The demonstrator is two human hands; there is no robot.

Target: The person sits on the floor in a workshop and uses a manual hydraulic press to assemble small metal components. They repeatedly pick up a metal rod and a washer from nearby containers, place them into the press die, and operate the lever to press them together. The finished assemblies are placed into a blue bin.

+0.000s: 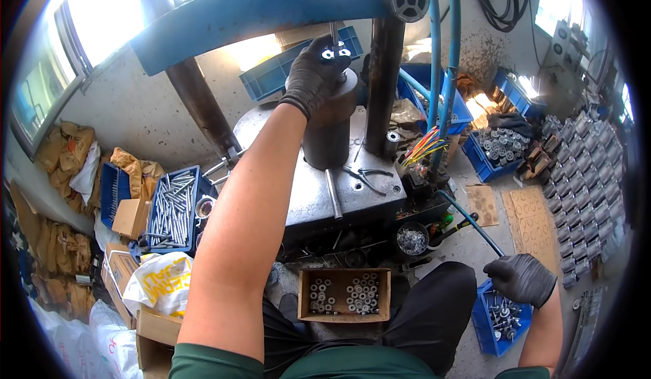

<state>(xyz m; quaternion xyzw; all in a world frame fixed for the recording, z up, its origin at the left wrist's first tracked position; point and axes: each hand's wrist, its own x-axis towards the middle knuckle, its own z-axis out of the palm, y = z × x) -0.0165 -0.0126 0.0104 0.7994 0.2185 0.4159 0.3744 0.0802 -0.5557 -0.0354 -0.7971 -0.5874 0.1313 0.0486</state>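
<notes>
My left hand point(315, 72), in a dark knitted glove, reaches up to the top of a thick steel cylinder point(330, 131) on the press. Its fingers are closed round a small shiny metal part point(337, 52), partly hidden by the glove. A thin steel rod point(334, 32) comes down onto that part from the blue press beam point(271, 13). My right hand point(521, 278), gloved too, is closed over the end of a long blue lever point(471, 223) at the right. Pliers point(366, 175) and a short steel bar point(333, 194) lie on the press table point(305, 203) below the cylinder.
A wooden box point(344, 272) of small round metal parts sits between my knees. Blue bins hold steel rods point(178, 203) at left, stemmed parts point(503, 318) and round castings point(502, 145) at right. Stacked metal cylinders point(583, 189) line the far right.
</notes>
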